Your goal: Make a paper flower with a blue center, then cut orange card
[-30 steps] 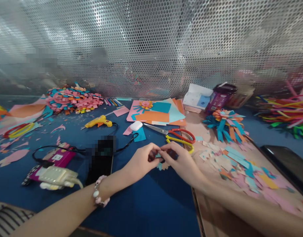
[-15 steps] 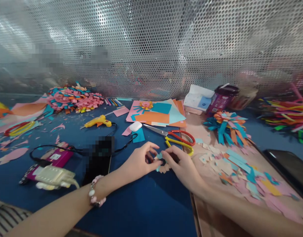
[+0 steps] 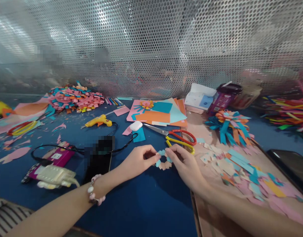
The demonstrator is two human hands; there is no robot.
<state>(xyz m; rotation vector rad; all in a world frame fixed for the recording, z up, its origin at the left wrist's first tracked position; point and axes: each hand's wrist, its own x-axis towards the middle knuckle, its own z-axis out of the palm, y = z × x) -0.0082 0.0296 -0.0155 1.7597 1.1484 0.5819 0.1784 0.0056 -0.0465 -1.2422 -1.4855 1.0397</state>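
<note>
A small ring of folded blue and pink paper pieces (image 3: 163, 159) hangs just above the blue table (image 3: 146, 204) between both hands. My left hand (image 3: 138, 162), with a bead bracelet on its wrist, pinches the ring's left side. My right hand (image 3: 184, 164) pinches its right side with thumb and forefinger. Red and yellow scissors (image 3: 177, 137) lie just behind the hands.
A yellow glue gun (image 3: 98, 121), a stack of coloured paper sheets (image 3: 158, 115), a white earbud case (image 3: 136, 125) and a phone with cables (image 3: 99, 156) lie behind and left. Paper scraps (image 3: 242, 168) cover a brown board at the right. A perforated metal screen (image 3: 151, 46) closes the back.
The hands have drawn slightly apart, and the paper ring, earlier mostly hidden between the fingers, now shows open between them.
</note>
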